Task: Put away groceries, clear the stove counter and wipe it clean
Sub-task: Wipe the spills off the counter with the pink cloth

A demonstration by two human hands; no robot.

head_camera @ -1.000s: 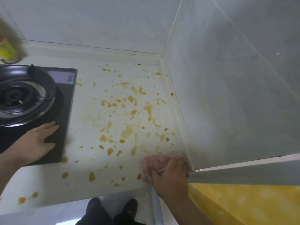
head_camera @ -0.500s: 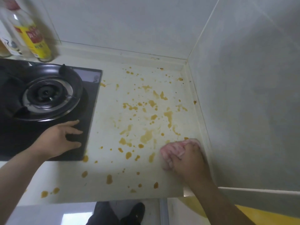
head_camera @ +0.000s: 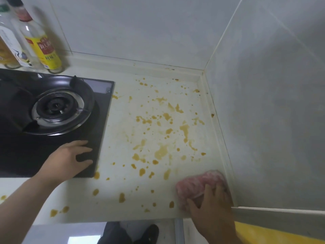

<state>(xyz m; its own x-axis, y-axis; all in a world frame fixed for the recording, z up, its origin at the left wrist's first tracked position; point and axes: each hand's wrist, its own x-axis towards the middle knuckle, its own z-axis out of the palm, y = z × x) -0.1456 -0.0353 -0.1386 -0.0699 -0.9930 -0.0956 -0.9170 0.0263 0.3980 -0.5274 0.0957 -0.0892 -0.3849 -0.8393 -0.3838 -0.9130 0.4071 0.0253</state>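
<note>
Head view: the right hand (head_camera: 213,206) hides the near half of the pink cloth (head_camera: 197,184), fingers curled over it and pressing it onto the counter (head_camera: 123,199) far right of the gas stove (head_camera: 52,110), against the side-wall kerb. The left hand (head_camera: 68,159) rests on the stove's front right corner, fingers straight and spread. Bottles (head_camera: 42,43) behind the stove are cut off at the frame edge. Compared with 0.5 s earlier, both hands keep their places, and brown stains (head_camera: 161,152) remain between stove and cloth.

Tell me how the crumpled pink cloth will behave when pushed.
Bunched under the right hand, the crumpled pink cloth looks soft and floppy, probably light. Pushed, it would likely fold and drag rather than roll.
</note>
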